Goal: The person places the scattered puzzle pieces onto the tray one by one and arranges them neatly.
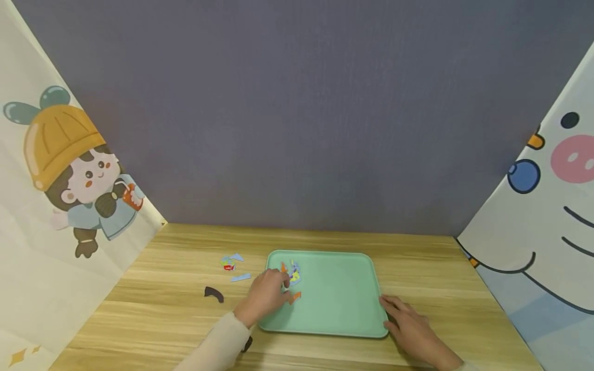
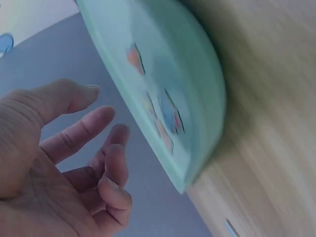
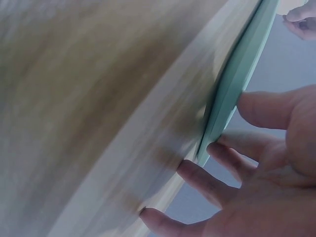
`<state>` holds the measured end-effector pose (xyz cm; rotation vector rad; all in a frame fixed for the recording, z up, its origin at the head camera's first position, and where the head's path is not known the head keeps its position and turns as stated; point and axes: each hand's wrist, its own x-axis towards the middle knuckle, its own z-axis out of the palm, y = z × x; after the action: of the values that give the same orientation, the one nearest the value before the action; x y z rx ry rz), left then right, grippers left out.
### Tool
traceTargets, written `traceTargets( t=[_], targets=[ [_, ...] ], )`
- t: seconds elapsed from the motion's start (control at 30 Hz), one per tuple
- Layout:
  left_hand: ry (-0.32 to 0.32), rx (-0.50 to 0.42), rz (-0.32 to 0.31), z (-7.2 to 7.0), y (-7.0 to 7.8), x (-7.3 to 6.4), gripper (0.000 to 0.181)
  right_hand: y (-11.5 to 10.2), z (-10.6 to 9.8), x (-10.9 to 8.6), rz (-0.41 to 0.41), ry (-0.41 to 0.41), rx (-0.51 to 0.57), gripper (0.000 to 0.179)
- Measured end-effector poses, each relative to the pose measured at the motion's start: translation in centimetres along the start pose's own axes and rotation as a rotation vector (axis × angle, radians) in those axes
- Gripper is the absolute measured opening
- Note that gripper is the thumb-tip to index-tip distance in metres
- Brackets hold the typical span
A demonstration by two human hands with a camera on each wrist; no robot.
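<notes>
A light green tray [image 1: 334,296] lies on the wooden table, with several flat, coloured cut-out pieces at its left end. My left hand [image 1: 265,294] hovers over that end, thumb and fingers apart; its wrist view shows nothing between them. Just beside its fingertips lies an orange piece [image 1: 296,297]. Farther back are a purple and yellow piece [image 1: 294,276] and another orange piece [image 1: 283,266], partly covered by the hand in the head view. At the tray's front right corner, my right hand [image 1: 413,327] rests with thumb and fingers spread, fingertips touching the rim [image 3: 232,98].
Left of the tray lie a blue strip [image 1: 241,277], a light blue triangular piece [image 1: 237,257], a red and yellow piece [image 1: 228,265] and a curved black piece [image 1: 214,293]. Another dark piece [image 1: 247,344] shows by the left sleeve. A grey wall panel [image 1: 306,129] stands behind the table.
</notes>
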<state>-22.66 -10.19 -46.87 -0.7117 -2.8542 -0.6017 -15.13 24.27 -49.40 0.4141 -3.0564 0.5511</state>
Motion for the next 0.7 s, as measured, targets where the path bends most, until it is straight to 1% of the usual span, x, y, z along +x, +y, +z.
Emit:
traceTargets(
  t=[0.13,0.27,0.5,0.6,0.7],
  targets=[
    [0.007,-0.031,-0.049,-1.0,-1.2,-0.4,0.009,0.0,0.0,0.0,0.001,0.002,0.000,0.050],
    [0.019,-0.060,-0.090,-2.0,-2.5,-0.8,0.012,0.0,0.0,-0.1,0.007,-0.001,0.003,0.051],
    [0.057,-0.014,-0.141,-2.9,-4.7,-1.3,0.021,0.0,-0.1,-0.1,0.020,-0.018,0.009,0.051],
    [0.041,0.007,-0.174,-3.2,-5.6,-1.6,0.028,0.0,0.0,-0.1,0.023,-0.027,0.013,0.051],
    [0.009,0.027,-0.205,-3.4,-6.7,-1.7,0.036,0.0,0.0,-0.1,0.024,-0.029,0.018,0.051]
  ],
)
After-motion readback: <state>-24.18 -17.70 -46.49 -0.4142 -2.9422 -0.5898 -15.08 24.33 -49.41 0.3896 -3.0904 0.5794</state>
